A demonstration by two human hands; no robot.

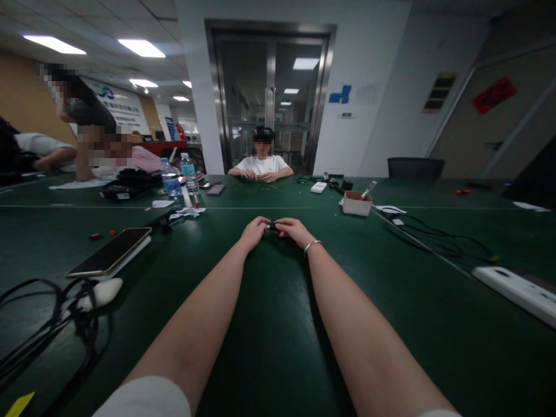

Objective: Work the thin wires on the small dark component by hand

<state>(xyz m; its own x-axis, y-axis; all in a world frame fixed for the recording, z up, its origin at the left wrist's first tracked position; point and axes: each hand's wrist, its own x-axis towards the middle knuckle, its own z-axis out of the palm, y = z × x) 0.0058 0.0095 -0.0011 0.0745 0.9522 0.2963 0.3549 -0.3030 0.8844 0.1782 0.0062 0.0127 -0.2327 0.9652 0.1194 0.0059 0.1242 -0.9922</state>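
Note:
Straight ahead in the head view, both arms reach out over the green table (269, 324). A small black object (272, 226) with a lighter, shiny end is held between my hands, just above or on the tabletop; it is too small to name its kind. My left hand (253, 233) is closed, its thumb and fingers pinching the lighter left end. My right hand (296, 231), with a silver bracelet (311, 247) at the wrist, is closed on the black right end. Fingers partly cover the object.
On the left lie a phone (113, 252), a white mouse (101, 293) and black cables (56, 318). Farther back stand water bottles (188, 172). To the right are a small box (357, 204), cables (438, 234) and a power strip (516, 289). A person (262, 165) sits opposite.

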